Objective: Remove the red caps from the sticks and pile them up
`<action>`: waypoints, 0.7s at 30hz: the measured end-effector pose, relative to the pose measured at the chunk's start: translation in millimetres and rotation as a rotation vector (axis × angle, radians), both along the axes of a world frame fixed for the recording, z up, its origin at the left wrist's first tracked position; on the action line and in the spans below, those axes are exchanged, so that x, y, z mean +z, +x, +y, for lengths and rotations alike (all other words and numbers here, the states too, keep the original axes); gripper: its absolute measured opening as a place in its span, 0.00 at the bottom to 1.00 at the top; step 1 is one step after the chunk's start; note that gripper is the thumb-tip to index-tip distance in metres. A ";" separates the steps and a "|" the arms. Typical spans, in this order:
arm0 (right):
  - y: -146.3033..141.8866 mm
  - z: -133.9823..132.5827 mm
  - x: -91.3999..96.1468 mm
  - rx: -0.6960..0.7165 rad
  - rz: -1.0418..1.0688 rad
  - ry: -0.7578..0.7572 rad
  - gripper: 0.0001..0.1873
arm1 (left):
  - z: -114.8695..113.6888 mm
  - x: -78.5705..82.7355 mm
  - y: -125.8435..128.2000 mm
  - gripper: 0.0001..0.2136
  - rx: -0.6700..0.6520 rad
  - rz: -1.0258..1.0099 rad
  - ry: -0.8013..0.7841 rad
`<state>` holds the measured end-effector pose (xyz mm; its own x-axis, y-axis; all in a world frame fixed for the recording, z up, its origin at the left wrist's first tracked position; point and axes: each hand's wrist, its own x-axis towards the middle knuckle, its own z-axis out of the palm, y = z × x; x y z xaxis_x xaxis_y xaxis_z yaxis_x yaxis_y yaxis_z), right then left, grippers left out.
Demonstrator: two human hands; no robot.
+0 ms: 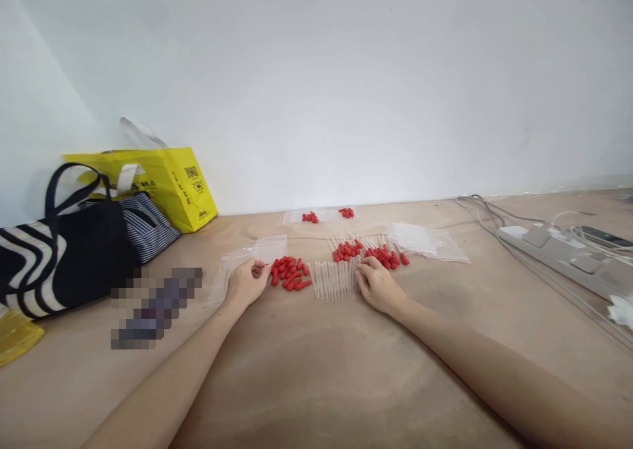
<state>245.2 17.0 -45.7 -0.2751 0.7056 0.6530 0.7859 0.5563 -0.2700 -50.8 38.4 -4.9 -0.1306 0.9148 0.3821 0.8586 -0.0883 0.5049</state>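
My left hand [248,281] is closed in a pinch at the left edge of a pile of red rubber bulbs [291,273], with a small red tip showing at its fingertips. A row of thin clear tubes [333,281] lies side by side in front of me. At the right end of that row, my right hand [378,283] has its thumb and fingers pinched together, touching the end tubes; what lies between them is hidden. Behind the row are more tubes topped by red bulbs [349,250] and another such group [383,256].
Clear zip bags [420,239] lie at the back right, another bag [267,246] behind my left hand. A filled bag [324,217] rests near the wall. Black bag [99,251] and yellow bag [190,192] stand left; power strip [548,254] and cables right.
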 end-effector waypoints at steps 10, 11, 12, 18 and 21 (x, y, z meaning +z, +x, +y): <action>28.8 3.3 24.2 -0.547 -0.146 -0.012 0.13 | -4.4 8.5 0.9 0.08 0.046 0.066 0.147; 32.6 4.6 25.3 -0.598 -0.160 -0.040 0.15 | -5.2 8.8 2.0 0.07 0.047 0.074 0.171; 35.8 5.8 25.9 -0.632 -0.172 -0.070 0.16 | -6.3 8.8 3.4 0.07 0.043 0.084 0.196; 43.8 13.4 21.0 -0.656 -0.229 -0.109 0.16 | -19.1 4.1 20.3 0.06 -0.103 0.218 0.417; 44.2 15.5 18.9 -0.642 -0.222 -0.007 0.15 | -29.4 1.5 36.4 0.06 -0.214 0.233 0.436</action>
